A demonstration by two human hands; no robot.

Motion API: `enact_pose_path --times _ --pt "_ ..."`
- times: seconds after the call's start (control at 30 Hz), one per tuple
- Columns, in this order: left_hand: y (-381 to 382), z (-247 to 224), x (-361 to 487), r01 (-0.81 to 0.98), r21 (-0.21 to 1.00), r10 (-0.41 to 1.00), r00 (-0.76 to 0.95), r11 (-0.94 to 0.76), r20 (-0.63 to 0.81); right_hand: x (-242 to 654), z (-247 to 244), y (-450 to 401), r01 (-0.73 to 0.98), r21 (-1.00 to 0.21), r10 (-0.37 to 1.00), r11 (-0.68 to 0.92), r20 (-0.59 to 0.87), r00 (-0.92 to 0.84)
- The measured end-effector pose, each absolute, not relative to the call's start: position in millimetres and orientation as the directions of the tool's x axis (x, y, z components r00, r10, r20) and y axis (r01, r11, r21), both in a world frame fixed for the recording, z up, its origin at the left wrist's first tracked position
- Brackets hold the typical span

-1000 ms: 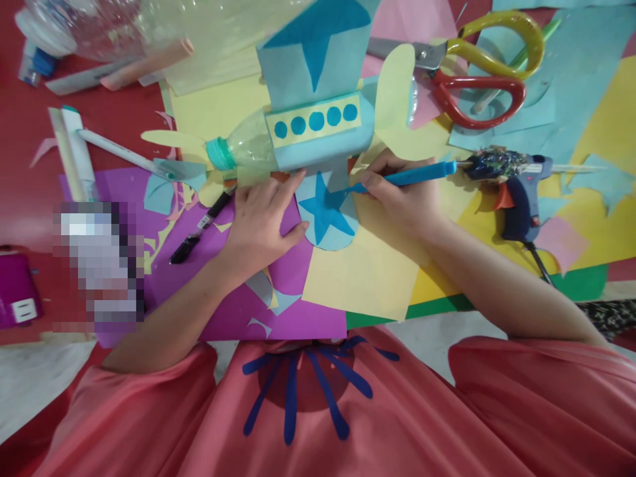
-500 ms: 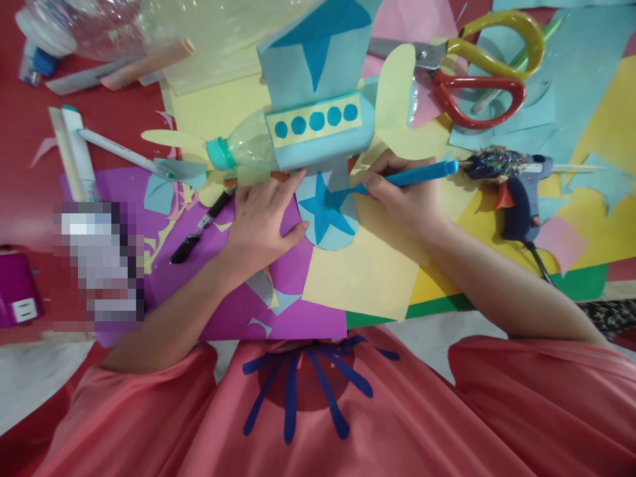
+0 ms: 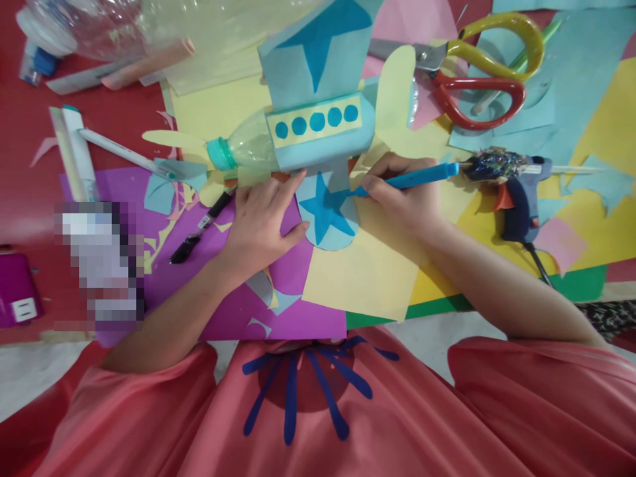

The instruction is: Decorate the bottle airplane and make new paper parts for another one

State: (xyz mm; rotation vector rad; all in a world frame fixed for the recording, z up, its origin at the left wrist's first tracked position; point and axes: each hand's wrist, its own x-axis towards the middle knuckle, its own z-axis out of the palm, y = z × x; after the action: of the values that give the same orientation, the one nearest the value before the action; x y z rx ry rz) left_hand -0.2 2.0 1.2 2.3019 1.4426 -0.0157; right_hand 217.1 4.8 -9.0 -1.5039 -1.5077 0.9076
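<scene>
At the star [image 3: 322, 209], coloured solid blue on a pale-blue flap [image 3: 348, 213] just below the bottle [image 3: 320, 152], we see the tip of a blue pen [image 3: 422, 175] set at the right-hand point. Compared with half a second ago, we find the tip only a shade further right, with the left hand unmoved; so slight a shift suggests to us careful edge work, with most of the colouring already done. The right hand [image 3: 410, 195] grips the pen between thumb and fingers, its wrist low over the yellow paper [image 3: 368, 265]. The left hand [image 3: 263, 218] lies palm down, holding nothing, thumb apart from the fingers, the index fingertip at the flap's upper left edge; whether it presses there, we cannot tell. Above the flap, the bottle lies on its side, green cap [image 3: 221, 154] to the left, a strip [image 3: 325, 132] with five blue dots along its wrap. Further out we note a black pen [image 3: 203, 226] beside the left hand, a glue gun [image 3: 519, 179] right of the pen and scissors [image 3: 437, 63] at upper right.
</scene>
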Motion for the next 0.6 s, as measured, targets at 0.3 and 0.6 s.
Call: enact_pose_path --times 0.3,0.6 --pt "1.7 1.4 0.8 0.868 0.335 0.859 0.454 -0.366 -0.237 218.4 -12.3 3.9 0.415 -0.91 0.997 0.023 0.051 0.056" --pt "2.0 3.6 1.5 0.874 0.324 0.854 0.45 -0.361 -0.26 219.3 -7.4 4.2 0.424 -0.903 0.995 0.067 0.092 0.038"
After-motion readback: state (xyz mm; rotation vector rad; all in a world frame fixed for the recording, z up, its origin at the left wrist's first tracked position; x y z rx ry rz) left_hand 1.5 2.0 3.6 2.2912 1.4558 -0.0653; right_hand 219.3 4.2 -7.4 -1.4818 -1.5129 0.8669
